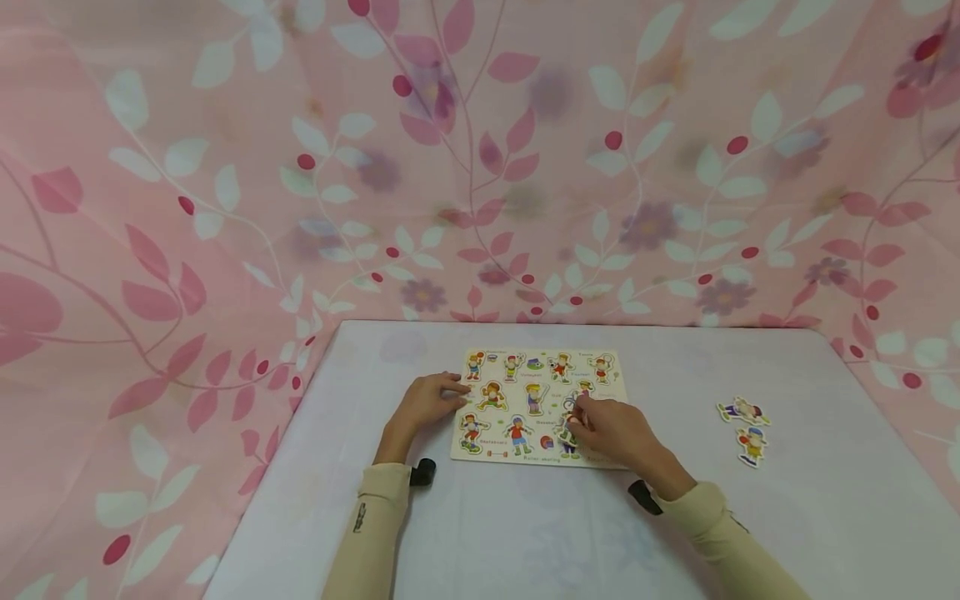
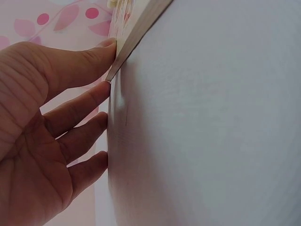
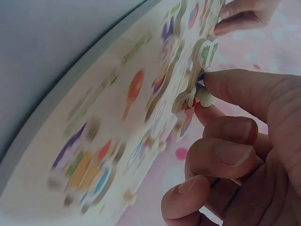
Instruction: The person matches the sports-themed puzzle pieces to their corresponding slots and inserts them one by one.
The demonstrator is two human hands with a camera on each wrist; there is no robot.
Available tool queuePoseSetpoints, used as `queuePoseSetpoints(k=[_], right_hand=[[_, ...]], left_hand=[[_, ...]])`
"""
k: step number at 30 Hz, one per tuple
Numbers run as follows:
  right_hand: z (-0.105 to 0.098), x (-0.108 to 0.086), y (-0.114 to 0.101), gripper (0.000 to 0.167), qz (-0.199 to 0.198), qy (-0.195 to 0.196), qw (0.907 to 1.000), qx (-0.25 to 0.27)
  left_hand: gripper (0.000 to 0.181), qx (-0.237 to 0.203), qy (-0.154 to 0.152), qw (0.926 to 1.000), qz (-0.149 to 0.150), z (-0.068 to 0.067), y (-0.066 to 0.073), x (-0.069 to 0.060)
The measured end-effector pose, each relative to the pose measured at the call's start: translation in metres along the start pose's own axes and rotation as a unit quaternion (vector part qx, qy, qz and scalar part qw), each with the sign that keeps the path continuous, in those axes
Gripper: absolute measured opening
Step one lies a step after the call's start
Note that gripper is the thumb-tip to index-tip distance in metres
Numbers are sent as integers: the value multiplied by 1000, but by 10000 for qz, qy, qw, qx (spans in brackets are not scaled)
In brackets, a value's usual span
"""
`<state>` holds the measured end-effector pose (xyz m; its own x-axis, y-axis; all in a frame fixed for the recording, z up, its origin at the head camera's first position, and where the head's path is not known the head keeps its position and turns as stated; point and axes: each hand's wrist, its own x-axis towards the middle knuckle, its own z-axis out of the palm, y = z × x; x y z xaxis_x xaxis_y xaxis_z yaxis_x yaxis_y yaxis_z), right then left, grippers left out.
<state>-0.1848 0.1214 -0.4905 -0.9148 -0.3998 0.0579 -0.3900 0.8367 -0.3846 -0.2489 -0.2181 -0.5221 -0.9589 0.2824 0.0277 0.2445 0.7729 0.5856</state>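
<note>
A pale wooden puzzle board (image 1: 480, 458) printed with sports figures lies on the table. My right hand (image 1: 618, 429) is over its right part, pinching a puzzle piece (image 3: 187, 96) by its small pale knob (image 3: 205, 98) between thumb and index finger. That piece is tilted close above the board, and the hand partly hides it in the head view. My left hand (image 1: 429, 404) is at the board's left edge, thumb and index fingertips touching the edge, other fingers fairly straight with their tips at the table.
Two loose figure pieces lie right of the board: one in purple and white (image 1: 742, 411), one in yellow (image 1: 752, 447). Several figures sit on the board, including a roller skater (image 1: 517, 435). A white cloth (image 1: 510, 533) covers the table. Pink leaf-patterned fabric (image 1: 480, 167) hangs behind.
</note>
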Motion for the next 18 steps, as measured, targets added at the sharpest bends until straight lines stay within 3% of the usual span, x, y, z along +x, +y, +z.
queuePoseSetpoints(k=[10, 18], right_hand=[[13, 16, -23, 14, -399, -116, 9991, -99], [19, 27, -38, 15, -891, -149, 9956, -249]], left_hand=[[22, -47, -54, 9999, -97, 1, -1, 1], [21, -15, 37, 10000, 40, 2, -3, 1]])
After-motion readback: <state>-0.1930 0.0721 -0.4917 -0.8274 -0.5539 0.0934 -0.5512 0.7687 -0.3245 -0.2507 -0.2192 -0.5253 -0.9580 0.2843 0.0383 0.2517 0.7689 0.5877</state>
